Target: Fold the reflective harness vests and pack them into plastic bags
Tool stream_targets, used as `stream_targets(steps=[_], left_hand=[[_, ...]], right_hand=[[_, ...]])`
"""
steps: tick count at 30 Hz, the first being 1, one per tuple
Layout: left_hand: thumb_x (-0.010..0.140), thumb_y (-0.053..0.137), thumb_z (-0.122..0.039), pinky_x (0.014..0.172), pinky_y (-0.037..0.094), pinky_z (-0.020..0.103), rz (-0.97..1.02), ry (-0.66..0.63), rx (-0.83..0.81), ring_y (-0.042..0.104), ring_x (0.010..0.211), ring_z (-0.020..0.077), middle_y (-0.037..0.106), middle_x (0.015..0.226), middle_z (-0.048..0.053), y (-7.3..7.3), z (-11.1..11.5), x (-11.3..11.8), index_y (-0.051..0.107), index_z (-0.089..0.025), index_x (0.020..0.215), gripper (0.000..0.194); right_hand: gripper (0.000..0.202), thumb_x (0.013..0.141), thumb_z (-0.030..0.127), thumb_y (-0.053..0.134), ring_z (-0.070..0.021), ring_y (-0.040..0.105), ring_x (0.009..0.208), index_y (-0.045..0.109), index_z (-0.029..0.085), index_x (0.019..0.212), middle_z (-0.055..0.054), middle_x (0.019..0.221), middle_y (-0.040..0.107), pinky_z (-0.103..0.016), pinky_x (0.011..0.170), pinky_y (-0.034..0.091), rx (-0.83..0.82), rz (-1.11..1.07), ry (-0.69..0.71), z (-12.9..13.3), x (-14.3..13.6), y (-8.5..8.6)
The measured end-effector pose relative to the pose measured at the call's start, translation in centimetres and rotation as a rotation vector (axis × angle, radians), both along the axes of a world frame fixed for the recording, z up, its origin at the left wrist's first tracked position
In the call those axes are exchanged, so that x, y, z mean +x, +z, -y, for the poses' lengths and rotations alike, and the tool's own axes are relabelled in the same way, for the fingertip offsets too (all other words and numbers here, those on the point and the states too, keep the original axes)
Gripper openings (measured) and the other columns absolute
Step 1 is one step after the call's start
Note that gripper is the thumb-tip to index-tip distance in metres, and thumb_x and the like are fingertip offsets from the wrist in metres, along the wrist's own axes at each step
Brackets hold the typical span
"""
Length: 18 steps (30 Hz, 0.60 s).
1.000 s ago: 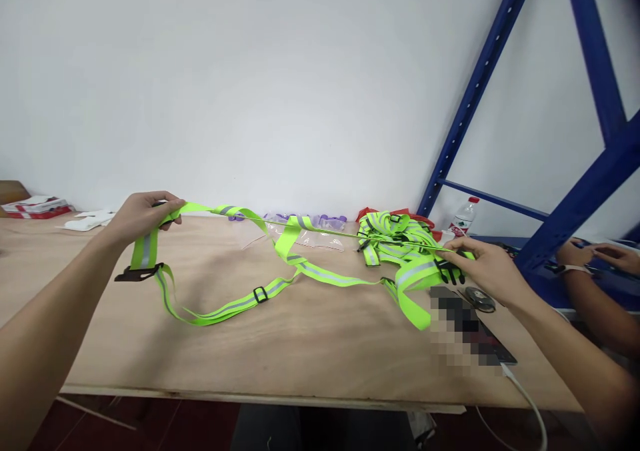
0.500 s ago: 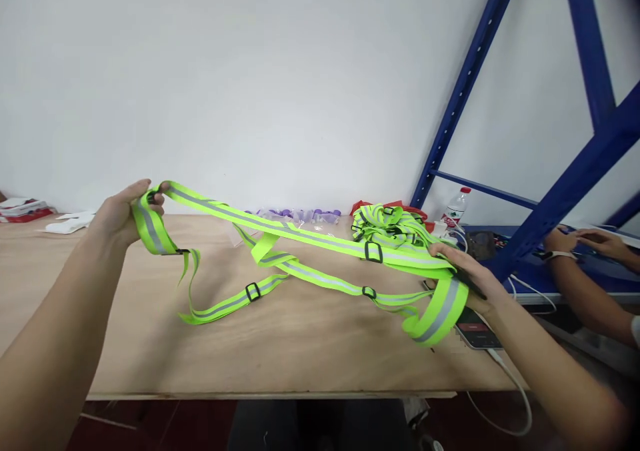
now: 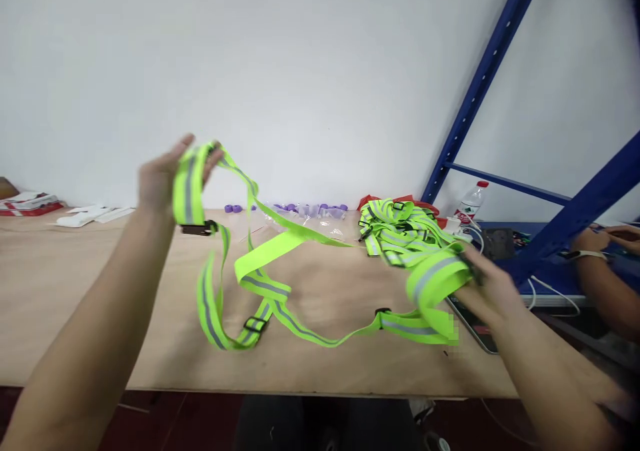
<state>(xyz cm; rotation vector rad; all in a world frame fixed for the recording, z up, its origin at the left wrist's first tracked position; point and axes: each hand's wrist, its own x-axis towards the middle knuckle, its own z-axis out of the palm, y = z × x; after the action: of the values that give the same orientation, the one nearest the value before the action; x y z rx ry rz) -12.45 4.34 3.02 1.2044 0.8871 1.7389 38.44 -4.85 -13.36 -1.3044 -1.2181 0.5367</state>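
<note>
A neon-green strap harness with grey reflective stripes and black buckles hangs in loose loops between my two hands. My left hand, raised at the left, is closed on one end of it, and a black clip dangles just below. At the right, my right hand grips the other end, where a wide loop folds over; it is blurred and its fingers are partly hidden. Behind, beside the right hand, lies a tangled pile of similar straps on a red bag.
On the wooden table are white and red packages, white strips and purple items in clear bags. A bottle, a phone and a blue rack stand right, near another person's hands.
My left hand has moved up and to the right, closer to my right hand. The upper strap, stretched before, has slackened and twisted. My right hand has shifted slightly rightward.
</note>
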Motion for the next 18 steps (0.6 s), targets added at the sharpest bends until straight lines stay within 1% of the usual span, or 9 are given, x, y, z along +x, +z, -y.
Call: stream_targets(steps=[2,4,5,7,10,12,14,16,18], left_hand=[[0.084,0.059,-0.012,0.09,0.062,0.036,0.086,-0.166,-0.132,0.07,0.111,0.0252,0.067,0.108,0.013,-3.2,-3.0,0.6,0.047,-0.012,0.126,0.043],[0.081,0.06,-0.011,0.091,0.062,0.042,0.057,-0.203,-0.246,0.072,0.105,0.0272,0.066,0.105,0.013,-6.8,-5.3,0.7,0.046,-0.015,0.123,0.044],[0.082,0.06,-0.013,0.092,0.061,0.044,-0.015,-0.208,-0.29,0.073,0.103,0.027,0.066,0.105,0.013,-8.6,-6.1,0.6,0.046,-0.016,0.121,0.042],[0.083,0.058,-0.016,0.088,0.062,0.044,-0.245,-0.155,-0.397,0.074,0.097,0.0256,0.067,0.105,0.011,-11.8,-7.1,0.2,0.045,-0.018,0.119,0.039],[0.08,0.065,-0.02,0.08,0.061,0.048,-0.422,-0.081,-0.506,0.074,0.091,0.0285,0.068,0.103,0.013,-15.4,-7.5,-0.8,0.047,-0.018,0.118,0.042],[0.077,0.072,-0.024,0.078,0.06,0.048,-0.507,-0.034,-0.549,0.073,0.091,0.0304,0.069,0.101,0.014,-16.8,-7.4,-1.5,0.048,-0.018,0.119,0.049],[0.073,0.076,-0.028,0.079,0.059,0.048,-0.601,0.006,-0.562,0.072,0.094,0.0321,0.07,0.103,0.015,-17.6,-7.3,-2.1,0.048,-0.019,0.12,0.055],[0.072,0.078,-0.033,0.086,0.056,0.051,-0.69,0.042,-0.535,0.069,0.104,0.0347,0.07,0.111,0.018,-17.9,-6.9,-2.4,0.049,-0.02,0.123,0.06],[0.073,0.075,-0.036,0.098,0.05,0.054,-0.76,0.075,-0.482,0.063,0.119,0.0368,0.065,0.127,0.019,-17.5,-6.1,-2.2,0.049,-0.021,0.127,0.062]], right_hand=[[0.041,0.068,0.059,0.072,-0.0302,0.071,0.091,0.071,0.025,0.092,-0.008,0.096,0.076,-0.043,0.077,0.058,-0.159,-0.278,0.003,-0.9,-1.6,-1.9],[0.04,0.06,0.054,0.081,-0.0281,0.071,0.088,0.072,0.024,0.085,-0.006,0.094,0.075,-0.04,0.076,0.059,-0.271,-0.416,0.021,-1.0,-2.3,-3.9],[0.042,0.058,0.054,0.083,-0.0275,0.071,0.088,0.073,0.024,0.085,-0.006,0.095,0.075,-0.039,0.076,0.059,-0.299,-0.42,0.027,-0.8,-2.3,-4.7],[0.047,0.056,0.057,0.085,-0.0274,0.07,0.089,0.074,0.022,0.085,-0.007,0.096,0.075,-0.037,0.075,0.058,-0.322,-0.348,0.025,-0.2,-2.1,-5.8],[0.052,0.059,0.066,0.081,-0.0282,0.07,0.088,0.073,0.02,0.083,-0.008,0.092,0.075,-0.037,0.076,0.057,-0.313,-0.087,0.011,0.9,-1.8,-6.4],[0.052,0.064,0.069,0.075,-0.0284,0.069,0.087,0.073,0.02,0.081,-0.008,0.088,0.075,-0.037,0.078,0.055,-0.291,0.146,0.021,1.5,-1.9,-6.4],[0.048,0.073,0.069,0.068,-0.0279,0.069,0.086,0.072,0.022,0.081,-0.007,0.087,0.075,-0.038,0.079,0.055,-0.281,0.353,0.03,2.1,-2.2,-6.6],[0.042,0.08,0.063,0.061,-0.0278,0.069,0.087,0.071,0.023,0.085,-0.007,0.09,0.075,-0.04,0.08,0.055,-0.27,0.49,0.04,2.6,-2.4,-6.9],[0.035,0.085,0.057,0.058,-0.0285,0.069,0.091,0.069,0.024,0.089,-0.008,0.095,0.075,-0.042,0.084,0.056,-0.224,0.572,0.035,3.1,-2.5,-7.1]])
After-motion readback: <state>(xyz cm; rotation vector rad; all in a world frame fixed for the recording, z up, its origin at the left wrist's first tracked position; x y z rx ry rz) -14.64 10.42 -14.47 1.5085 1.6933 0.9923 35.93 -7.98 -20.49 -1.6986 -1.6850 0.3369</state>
